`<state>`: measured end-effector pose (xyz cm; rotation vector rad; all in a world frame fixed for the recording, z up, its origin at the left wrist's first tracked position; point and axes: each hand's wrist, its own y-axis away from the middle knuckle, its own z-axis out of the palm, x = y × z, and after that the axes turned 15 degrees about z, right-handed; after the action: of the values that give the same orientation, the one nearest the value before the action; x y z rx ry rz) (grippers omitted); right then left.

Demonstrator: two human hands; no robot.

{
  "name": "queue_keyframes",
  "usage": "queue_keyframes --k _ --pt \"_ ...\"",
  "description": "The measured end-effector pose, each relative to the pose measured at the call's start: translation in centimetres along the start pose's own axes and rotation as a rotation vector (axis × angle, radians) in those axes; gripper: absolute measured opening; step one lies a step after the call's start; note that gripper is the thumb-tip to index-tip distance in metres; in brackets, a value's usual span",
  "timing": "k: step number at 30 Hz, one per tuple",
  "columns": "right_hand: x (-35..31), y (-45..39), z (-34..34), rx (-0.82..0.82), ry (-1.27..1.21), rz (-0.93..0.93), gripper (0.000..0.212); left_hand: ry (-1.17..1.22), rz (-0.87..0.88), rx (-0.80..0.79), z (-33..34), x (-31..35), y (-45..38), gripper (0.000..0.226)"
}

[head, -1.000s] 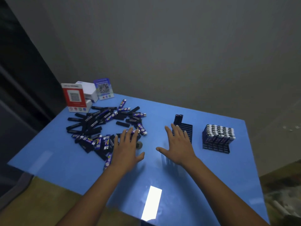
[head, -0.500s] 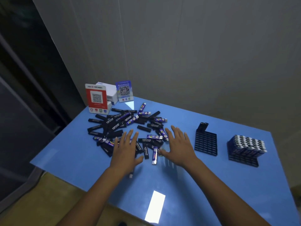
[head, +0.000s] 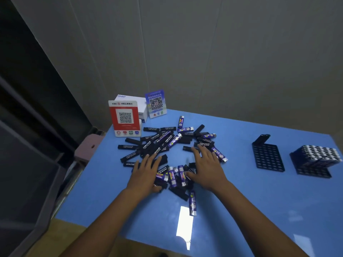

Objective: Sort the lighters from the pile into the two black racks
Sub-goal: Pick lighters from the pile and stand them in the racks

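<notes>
Both hands flat on the pile [head: 172, 145] of lighters, mid-table toward the left edge. Left hand [head: 145, 175] palm down, fingers spread, lying over black lighters at the pile's near left side. Right hand [head: 208, 168] palm down, fingers spread, covering lighters at the pile's near right side; nothing pinched by either. Between the two hands, a cluster of purple lighters [head: 174, 176] with silver caps, standing side by side across the table's near half. One purple lighter [head: 192, 203] apart from the rest, nearer the near edge, just beside a bright glare patch [head: 183, 224]. Black lighters with white print scattered toward the far left corner. Near the right edge, two black racks: empty rack [head: 268, 156] lying flat with one or two black lighters upright at its far corner, and full rack [head: 315, 159] just beside it, packed with silver-capped lighters. At the far left corner, red QR stand [head: 124, 117], white box [head: 137, 102] behind it, blue QR stand [head: 155, 103] beside that. Blue table [head: 259, 210]. Pink stool [head: 89, 147] past the left edge.
</notes>
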<state>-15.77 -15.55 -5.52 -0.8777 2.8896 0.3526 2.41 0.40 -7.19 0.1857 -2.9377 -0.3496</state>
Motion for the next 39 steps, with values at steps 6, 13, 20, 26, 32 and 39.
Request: queue_keyframes --k 6,13,20,26,32,39 --pt "-0.8 -0.2 1.6 -0.029 0.047 0.062 0.091 0.066 -0.001 -0.096 2.2 -2.5 -0.8 0.125" --pt "-1.3 -1.6 1.5 -0.030 0.060 0.066 0.088 0.102 0.049 -0.075 2.2 -2.9 -2.7 0.125" --pt "-1.7 -3.2 0.9 -0.031 0.035 0.055 0.087 0.196 0.127 0.013 1.9 -2.8 -3.4 0.120" --pt "-1.2 -3.9 0.4 -0.039 0.049 0.048 0.090 0.155 0.122 0.032 1.8 -3.2 -3.2 0.113" --pt "-1.3 -3.9 0.5 -0.036 0.063 0.019 0.087 0.014 0.088 -0.060 1.1 -1.3 -5.3 0.114" --pt "-0.4 -4.0 0.1 -0.024 0.048 0.022 0.083 -0.039 0.014 -0.134 0.5 0.2 -6.5 0.104"
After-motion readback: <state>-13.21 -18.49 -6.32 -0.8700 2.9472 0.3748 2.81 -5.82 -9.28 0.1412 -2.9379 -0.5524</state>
